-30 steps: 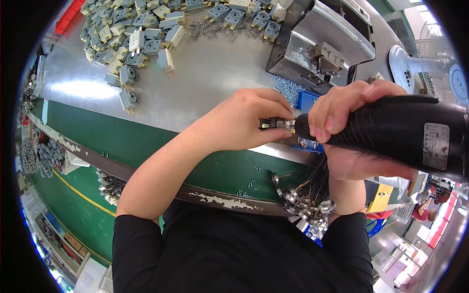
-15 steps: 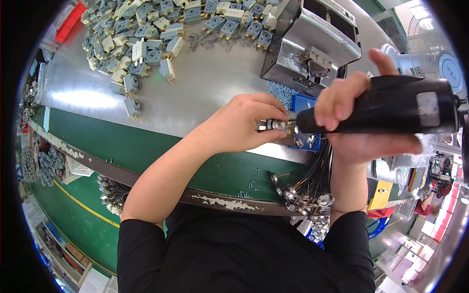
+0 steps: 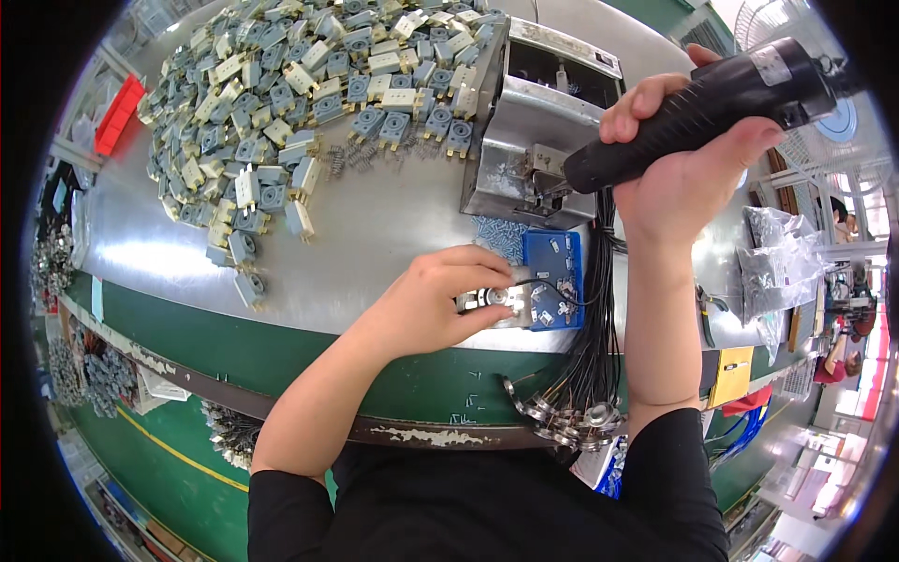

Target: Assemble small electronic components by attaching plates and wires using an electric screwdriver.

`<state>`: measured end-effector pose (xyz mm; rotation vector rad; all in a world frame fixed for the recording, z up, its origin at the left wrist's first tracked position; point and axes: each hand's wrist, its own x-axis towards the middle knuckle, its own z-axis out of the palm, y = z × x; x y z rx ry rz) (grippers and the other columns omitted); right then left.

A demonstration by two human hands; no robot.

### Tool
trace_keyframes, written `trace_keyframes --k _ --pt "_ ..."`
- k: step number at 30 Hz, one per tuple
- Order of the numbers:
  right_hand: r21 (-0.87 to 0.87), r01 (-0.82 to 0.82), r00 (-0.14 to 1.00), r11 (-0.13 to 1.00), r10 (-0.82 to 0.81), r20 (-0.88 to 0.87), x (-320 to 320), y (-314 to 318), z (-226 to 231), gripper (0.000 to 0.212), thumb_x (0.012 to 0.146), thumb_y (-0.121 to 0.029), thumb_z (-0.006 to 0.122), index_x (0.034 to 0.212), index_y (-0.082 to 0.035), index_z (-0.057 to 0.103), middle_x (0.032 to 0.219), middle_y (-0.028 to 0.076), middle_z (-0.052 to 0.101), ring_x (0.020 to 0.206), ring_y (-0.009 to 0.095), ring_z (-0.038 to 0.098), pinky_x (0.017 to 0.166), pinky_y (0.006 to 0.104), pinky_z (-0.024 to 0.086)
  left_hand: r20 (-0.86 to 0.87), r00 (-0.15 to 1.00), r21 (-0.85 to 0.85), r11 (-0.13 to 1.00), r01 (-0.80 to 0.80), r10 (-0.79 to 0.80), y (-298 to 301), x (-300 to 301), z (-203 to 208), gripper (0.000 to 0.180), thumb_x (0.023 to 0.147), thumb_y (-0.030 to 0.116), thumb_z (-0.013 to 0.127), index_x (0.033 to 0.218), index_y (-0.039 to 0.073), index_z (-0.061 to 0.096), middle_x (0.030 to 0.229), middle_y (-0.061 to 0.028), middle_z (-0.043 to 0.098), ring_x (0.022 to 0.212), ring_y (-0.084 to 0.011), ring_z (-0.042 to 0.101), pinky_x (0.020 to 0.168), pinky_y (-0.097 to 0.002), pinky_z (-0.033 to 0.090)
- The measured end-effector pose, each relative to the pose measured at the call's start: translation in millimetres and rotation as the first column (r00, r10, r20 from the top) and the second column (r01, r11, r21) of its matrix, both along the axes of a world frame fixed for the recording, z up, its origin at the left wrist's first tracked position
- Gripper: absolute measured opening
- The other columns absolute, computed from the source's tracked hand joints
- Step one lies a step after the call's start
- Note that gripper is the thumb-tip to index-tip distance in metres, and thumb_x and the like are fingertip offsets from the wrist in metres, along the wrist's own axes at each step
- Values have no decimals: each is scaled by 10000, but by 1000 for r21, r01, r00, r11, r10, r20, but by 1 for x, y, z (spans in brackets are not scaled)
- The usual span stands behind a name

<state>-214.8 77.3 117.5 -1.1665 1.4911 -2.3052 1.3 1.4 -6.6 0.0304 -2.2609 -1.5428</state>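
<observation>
My left hand (image 3: 435, 302) rests at the bench's front edge, thumb and fingers closed on a small round part with metal contacts (image 3: 496, 297). A black wire runs from it over the blue tray (image 3: 580, 258), which holds small metal pieces. In my right hand (image 3: 679, 183) is a black electric screwdriver (image 3: 688, 117), gripped round its body and tilted. Its front end is at the mechanism of the metal screw feeder (image 3: 524, 122); the bit's tip is hard to make out. Loose bluish screws (image 3: 499, 236) lie between the feeder and my left hand.
Many grey and cream socket housings (image 3: 281, 108) are heaped at the far left, with springs (image 3: 361, 155) beside them. Black wires (image 3: 604, 318) with round metal ends (image 3: 571, 423) hang over the front edge. Pliers (image 3: 709, 304) and clear plastic bags (image 3: 782, 258) lie right.
My right hand has lifted the screwdriver away from the part in my left hand, up to the screw feeder. The left hand keeps its hold. The view has shifted.
</observation>
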Motion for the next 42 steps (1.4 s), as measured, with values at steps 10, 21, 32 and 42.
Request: trace_keyframes --k 10,21,32,42 --pt "17 -65 998 998 65 6 1 -10 -7 980 905 -900 384 1378 -47 485 760 82 552 623 202 545 610 358 483 10 1000 6 1000 -6 6 -1 -1 0 318 784 61 881 1081 7 784 1175 -139 758 1101 -303 738 966 -397 593" --pt "100 -126 991 987 122 50 27 2 1 976 915 -893 391 1406 -51 457 767 71 538 604 192 529 596 357 472 1 1000 21 1000 -19 19 -1 3 3 337 784 103 884 1087 14 765 1205 -141 747 1108 -317 731 966 -410 580" --pt "115 -335 933 935 313 178 83 19 1 1118 834 -967 388 1458 -39 388 753 66 521 570 172 545 556 342 487 -203 965 38 986 -164 168 3 6 0 254 810 151 892 999 36 767 1159 -142 759 1000 -298 757 867 -376 606" --pt "93 -332 932 939 312 183 89 25 3 1122 810 -982 403 1440 -55 386 749 63 524 560 174 540 550 346 490 -251 961 43 993 -112 119 1 6 -3 146 811 95 877 867 20 764 1001 -102 792 898 -260 778 759 -353 615"
